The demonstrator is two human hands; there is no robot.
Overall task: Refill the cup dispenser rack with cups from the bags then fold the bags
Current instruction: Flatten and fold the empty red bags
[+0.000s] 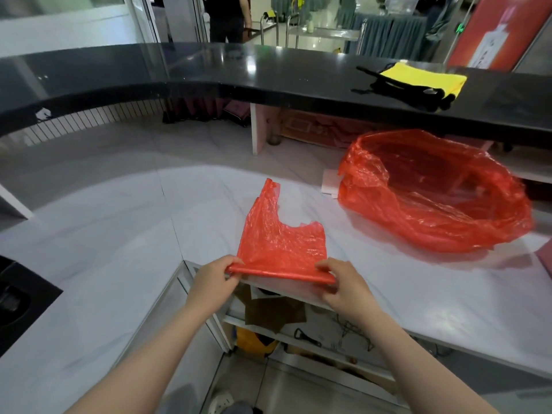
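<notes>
left hand (pixel 212 280): fingers curled, pinching left end of rolled red plastic bag (pixel 279 249) | right hand (pixel 346 283): same grip, right end | both forearms extended forward

You stand behind a service counter in a public hall.

A raised, curved black ledge (pixel 268 76) fronts your pale marble table (pixel 119 222); beyond it you see polished floor, metal barrier rails (pixel 277 28), skirted tables (pixel 388 34), a red poster (pixel 493 31) and a person standing (pixel 227 16).

Flat bag (pixel 280 234) on counter (pixel 119 234) centre, open bag (pixel 433 189) right behind it, cloth (pixel 418 80) on raised ledge (pixel 209 70) beyond
</notes>
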